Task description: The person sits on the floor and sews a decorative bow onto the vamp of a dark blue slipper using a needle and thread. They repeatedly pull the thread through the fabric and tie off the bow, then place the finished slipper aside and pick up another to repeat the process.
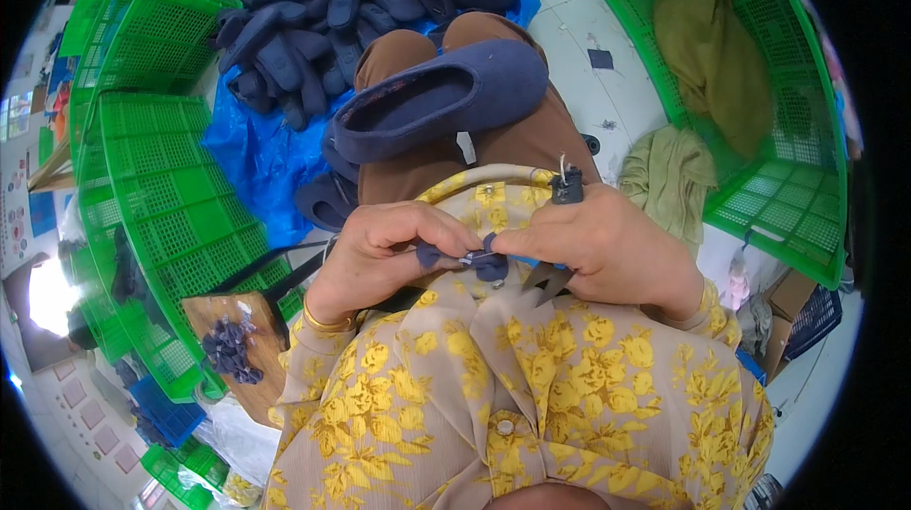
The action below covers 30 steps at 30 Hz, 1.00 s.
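Note:
A small navy fabric piece (490, 265), shaped like a bow, is pinched between both hands in front of my body. My left hand (384, 252) is closed on its left end, thumb and fingertip together. My right hand (607, 242) grips the other end. Dark metal snips (548, 278) stick out from under the right fingers, their handles hidden in the palm. On a right finger sits a black block-like piece (567, 185) with loose thread at its top. A navy slipper (441, 104) lies across my knees, its opening facing up.
Many navy slippers (332, 17) are heaped on a blue plastic sheet (249, 154) past my knees. Green crates (152, 154) stand at left; another green crate (778, 244) at right holds olive cloth (712, 64). A wooden board (249, 320) at left bears small navy pieces (231, 351).

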### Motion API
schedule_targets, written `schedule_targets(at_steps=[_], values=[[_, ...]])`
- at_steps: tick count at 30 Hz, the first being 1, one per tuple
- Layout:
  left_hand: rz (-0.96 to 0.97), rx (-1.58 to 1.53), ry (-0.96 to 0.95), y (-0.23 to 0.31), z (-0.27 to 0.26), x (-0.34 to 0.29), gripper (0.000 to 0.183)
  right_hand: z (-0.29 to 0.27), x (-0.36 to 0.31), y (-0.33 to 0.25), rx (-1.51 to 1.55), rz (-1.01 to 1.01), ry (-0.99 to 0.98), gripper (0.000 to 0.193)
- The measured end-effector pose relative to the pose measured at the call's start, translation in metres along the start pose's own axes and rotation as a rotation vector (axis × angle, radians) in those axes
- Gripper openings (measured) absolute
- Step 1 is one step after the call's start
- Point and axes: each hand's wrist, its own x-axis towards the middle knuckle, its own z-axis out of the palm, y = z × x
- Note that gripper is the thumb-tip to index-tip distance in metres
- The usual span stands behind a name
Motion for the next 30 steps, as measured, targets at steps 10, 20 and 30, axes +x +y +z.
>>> schedule_targets(at_steps=[10,20,30], values=[[-0.023,-0.02,-0.011,0.001,0.0,0.001,0.009,0.001,0.0,-0.002,-0.027,0.0,0.002,0.036],[-0.091,-0.082,-0.061,-0.007,-0.002,0.001,0.014,0.0,0.005,0.007,0.046,-0.013,-0.052,0.037],[-0.137,-0.174,0.015,-0.012,0.007,-0.002,0.014,0.022,-0.002,0.015,0.135,0.044,0.015,0.047]])
